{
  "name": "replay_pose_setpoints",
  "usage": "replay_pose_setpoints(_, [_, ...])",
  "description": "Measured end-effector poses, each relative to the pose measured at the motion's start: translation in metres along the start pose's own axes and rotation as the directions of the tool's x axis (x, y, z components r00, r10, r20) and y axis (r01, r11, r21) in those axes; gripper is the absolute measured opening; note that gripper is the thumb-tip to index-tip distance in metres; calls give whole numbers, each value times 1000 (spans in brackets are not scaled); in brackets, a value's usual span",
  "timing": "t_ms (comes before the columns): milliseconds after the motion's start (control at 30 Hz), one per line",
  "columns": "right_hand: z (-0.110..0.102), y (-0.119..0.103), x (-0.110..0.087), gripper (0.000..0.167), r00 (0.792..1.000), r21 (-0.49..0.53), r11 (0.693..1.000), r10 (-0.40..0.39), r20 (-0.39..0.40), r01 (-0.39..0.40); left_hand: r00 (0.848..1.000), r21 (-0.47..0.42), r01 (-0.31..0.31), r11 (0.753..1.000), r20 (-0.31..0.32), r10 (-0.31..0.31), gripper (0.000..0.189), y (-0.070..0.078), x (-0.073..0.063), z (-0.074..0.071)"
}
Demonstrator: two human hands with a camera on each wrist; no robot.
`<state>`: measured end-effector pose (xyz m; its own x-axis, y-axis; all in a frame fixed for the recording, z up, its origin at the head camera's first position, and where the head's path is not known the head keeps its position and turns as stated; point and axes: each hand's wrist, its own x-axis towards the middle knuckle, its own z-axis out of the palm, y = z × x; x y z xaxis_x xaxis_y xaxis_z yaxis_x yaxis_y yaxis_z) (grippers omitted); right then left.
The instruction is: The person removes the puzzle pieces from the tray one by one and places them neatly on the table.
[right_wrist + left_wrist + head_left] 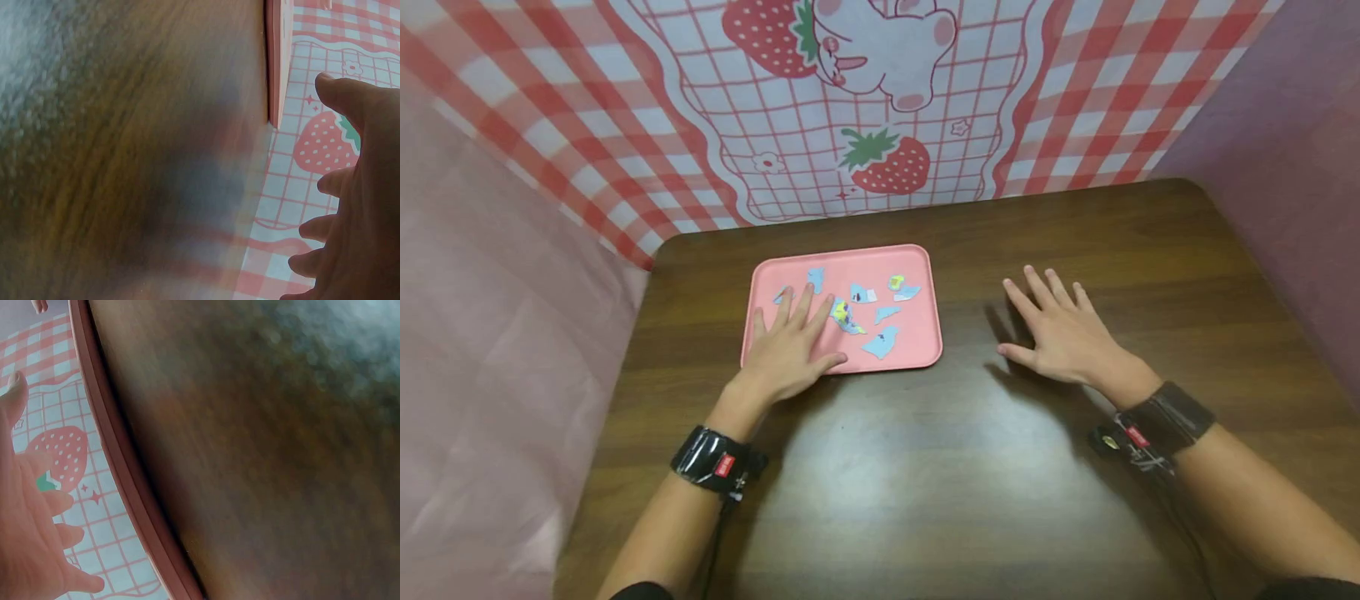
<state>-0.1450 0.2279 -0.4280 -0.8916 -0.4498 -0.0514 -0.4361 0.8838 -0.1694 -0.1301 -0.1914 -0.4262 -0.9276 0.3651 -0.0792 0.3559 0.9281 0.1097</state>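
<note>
A pink tray [850, 265] lies on the table, holding several flat, irregular light-blue pieces [882, 342] that look like torn printed paper. Some carry yellow-green patches, such as the piece [842, 311] near the tray's middle. My left hand [786, 354] is spread over the tray's left front part, palm down, its fingers straight and partly covering the scraps there. It grips nothing; whether it touches the tray, I cannot tell. Right of the tray, my right hand [1063, 333] hovers over bare wood with fingers spread, holding nothing. Both wrist views show extended fingers and the tray's rim [119, 456].
The brown wooden table [865, 467] has rounded back corners. Behind it hangs a red-and-white checked cloth [1075, 108] with strawberries and a cartoon animal. Pale pink fabric [490, 333] hangs at the left. Each wrist wears a black strap [1165, 421] with a camera and cable.
</note>
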Motion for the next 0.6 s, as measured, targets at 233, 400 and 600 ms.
replay_pose_setpoints(233, [1, -1, -1, 95, 1000, 1, 1000, 4, -1, -4, 1000, -5, 2, 1000, 6, -2, 89, 0, -1, -1])
replay_pose_setpoints(400, [4, -1, 0, 93, 1000, 4, 1000, 5, -5, -5, 1000, -2, 10, 1000, 13, -9, 89, -2, -1, -1])
replay_pose_setpoints(600, [7, -3, 1, 92, 1000, 0, 1000, -3, -24, 3, 998, -161, 67, 985, 1, -67, 88, -15, -4, -3])
